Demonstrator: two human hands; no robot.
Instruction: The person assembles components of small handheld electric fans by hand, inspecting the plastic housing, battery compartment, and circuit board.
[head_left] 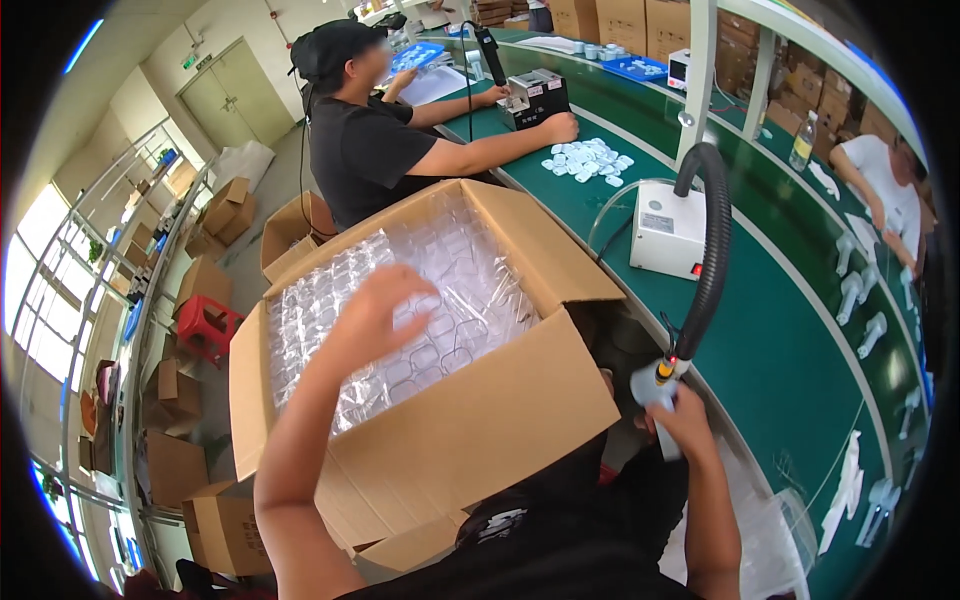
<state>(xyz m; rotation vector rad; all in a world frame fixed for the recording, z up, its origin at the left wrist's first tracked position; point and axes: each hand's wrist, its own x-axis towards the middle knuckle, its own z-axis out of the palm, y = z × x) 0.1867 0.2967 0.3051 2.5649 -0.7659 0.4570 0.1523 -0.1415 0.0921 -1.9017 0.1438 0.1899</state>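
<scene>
My left hand (380, 315) is raised over an open cardboard carton (480, 440), slightly blurred, with thumb and fingers apart and nothing in it. Inside the carton lie rows of clear plastic trays or packs (335, 295), and clear film sheets cover part of them. Low at the right, beside the bench edge, my right hand (685, 415) is closed around the handle of a pale, wide-headed handheld device (650, 388). The yellow-and-black tip (667, 370) of a black ribbed hose (715, 250) meets the device's head; whether they touch is hard to tell.
The hose rises from beside a white box (668, 230) with a red switch on the green bench (780, 380). A co-worker (365, 150) sits ahead at a black machine (535, 100), near a pile of pale-blue parts (588, 160). Similar handheld devices (872, 335) line the right side.
</scene>
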